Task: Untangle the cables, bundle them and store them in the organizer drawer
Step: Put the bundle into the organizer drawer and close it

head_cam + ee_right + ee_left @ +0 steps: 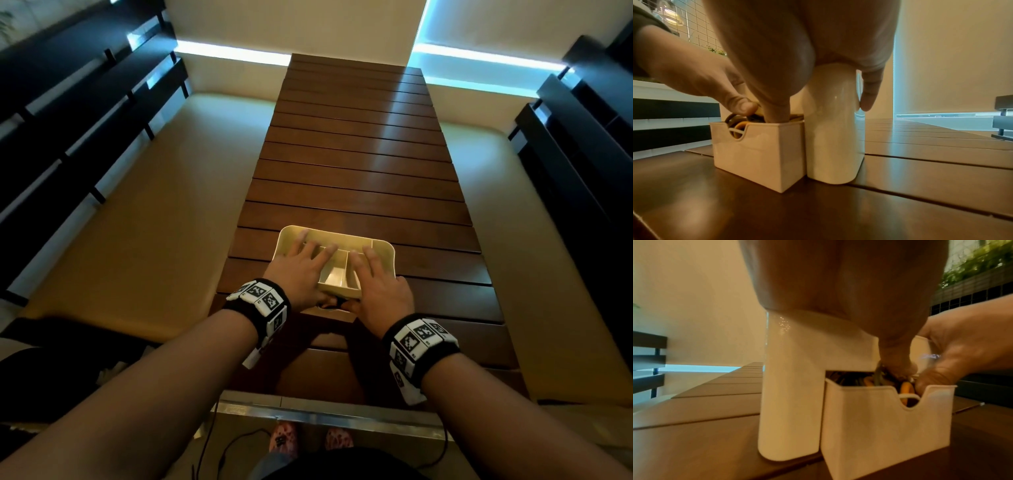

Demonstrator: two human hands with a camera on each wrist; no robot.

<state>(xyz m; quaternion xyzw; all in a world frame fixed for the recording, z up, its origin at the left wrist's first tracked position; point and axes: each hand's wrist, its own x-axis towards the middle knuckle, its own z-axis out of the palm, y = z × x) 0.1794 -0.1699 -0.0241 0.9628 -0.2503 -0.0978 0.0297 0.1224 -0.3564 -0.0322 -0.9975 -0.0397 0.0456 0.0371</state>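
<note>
A white organizer [383, 245] with open top compartments stands on the slatted wooden table [359, 164]. Its drawer [879, 426] is pulled out toward me and holds coiled cables [906, 391], orange, dark and white. My left hand [301, 270] lies flat over the organizer's left compartments, fingers straight. Its thumb [898, 363] presses down on the cables. My right hand [376, 284] lies flat over the right compartments, and its thumb [777, 112] pushes into the drawer [758, 152] beside the cables [740, 125]. Most of the cables are hidden inside the drawer.
The table runs long and narrow away from me. Dark slatted racks [68, 137] line the left side and dark shelving [582, 154] the right. A metal rail [325, 416] edges the table's near end, with a thin black cord [219, 455] on the floor below.
</note>
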